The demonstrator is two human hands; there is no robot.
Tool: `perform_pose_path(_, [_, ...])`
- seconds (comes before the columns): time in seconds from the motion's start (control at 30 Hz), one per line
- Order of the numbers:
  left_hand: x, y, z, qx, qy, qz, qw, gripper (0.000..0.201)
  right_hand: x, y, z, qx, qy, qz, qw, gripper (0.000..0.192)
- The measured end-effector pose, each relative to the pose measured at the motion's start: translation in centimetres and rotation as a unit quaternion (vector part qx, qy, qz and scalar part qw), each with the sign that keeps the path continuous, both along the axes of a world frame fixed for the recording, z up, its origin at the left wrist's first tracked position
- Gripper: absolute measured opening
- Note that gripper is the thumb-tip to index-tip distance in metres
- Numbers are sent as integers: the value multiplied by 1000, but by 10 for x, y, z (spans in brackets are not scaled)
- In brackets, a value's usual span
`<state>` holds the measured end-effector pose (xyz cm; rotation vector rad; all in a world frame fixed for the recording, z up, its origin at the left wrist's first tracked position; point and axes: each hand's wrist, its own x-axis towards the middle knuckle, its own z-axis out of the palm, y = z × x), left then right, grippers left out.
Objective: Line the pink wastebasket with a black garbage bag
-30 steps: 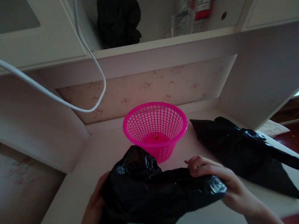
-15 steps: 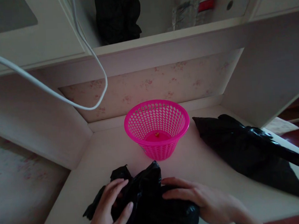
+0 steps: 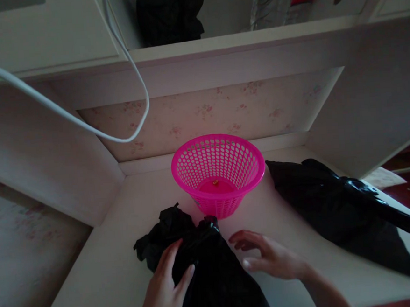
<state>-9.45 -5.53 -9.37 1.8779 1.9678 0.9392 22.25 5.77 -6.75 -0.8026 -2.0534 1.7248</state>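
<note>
A: Status, left hand?

B: Lying palm-down on the near bag, fingers spread flat, pressing on the plastic, not clenched round it. Thumb side is sitting on the bag's left edge.

A: Right hand?

B: Hovering just right of the same bag, fingers released, loosely curled, grasping nothing. Fingertips are pointing toward the bag; can't tell if they're touching it.

A: Bag pos.?

B: Lying on the table at the near edge, centre-left. Its crumpled top is pointing away from the person and sitting just in front of the basket, close to or touching the base; can't tell which.

A: Basket?

B: Pink, perforated, standing upright on the table against the back wall. One small item is lying on its floor; too small to ID.

A: Other items?

B: 2nd bag is lying flat to the right, just beside the basket, tapering toward the table's right edge. White cable is hanging in a loop upper left. On the shelf above, a dark bundle is standing.
</note>
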Motion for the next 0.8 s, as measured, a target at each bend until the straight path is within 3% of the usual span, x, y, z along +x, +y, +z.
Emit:
perform_pose_path(0.07, [3, 2, -7, 15, 7, 5, 1000, 41, -22, -6, -9, 6, -27, -86, 996, 70])
perform_pose_path(0.13, [5, 4, -9, 31, 8, 6, 999, 35, -45, -13, -14, 29, -39, -95, 994, 67])
perform_pose_path(0.27, [6, 6, 1, 65, 1, -10, 998, 29, -71, -19, -16, 61, 17, -93, 994, 16])
perform_pose_path(0.37, [-1, 3, 14, 126, 30, 7, 992, 30, -70, -17, -15, 21, 76, -139, 987, 15])
perform_pose_path(0.47, [-14, -1, 25, 175, 69, 53, 981, 27, -62, -16, -16, -19, 102, -180, 978, 28])
perform_pose_path(0.6, [-25, -3, 36, 187, 62, 77, 977, 25, -55, -20, -24, -14, 78, -174, 982, 33])
perform_pose_path(0.63, [-25, -3, 38, 184, 46, 74, 979, 26, -55, -21, -27, 2, 65, -169, 984, 41])
perform_pose_path(0.73, [-21, -7, 45, 178, -16, 61, 982, 24, -55, -23, -34, 66, 41, -159, 984, 91])
perform_pose_path(0.8, [-20, -12, 47, 164, -63, 48, 983, 20, -56, -22, -34, 124, 30, -149, 981, 104])
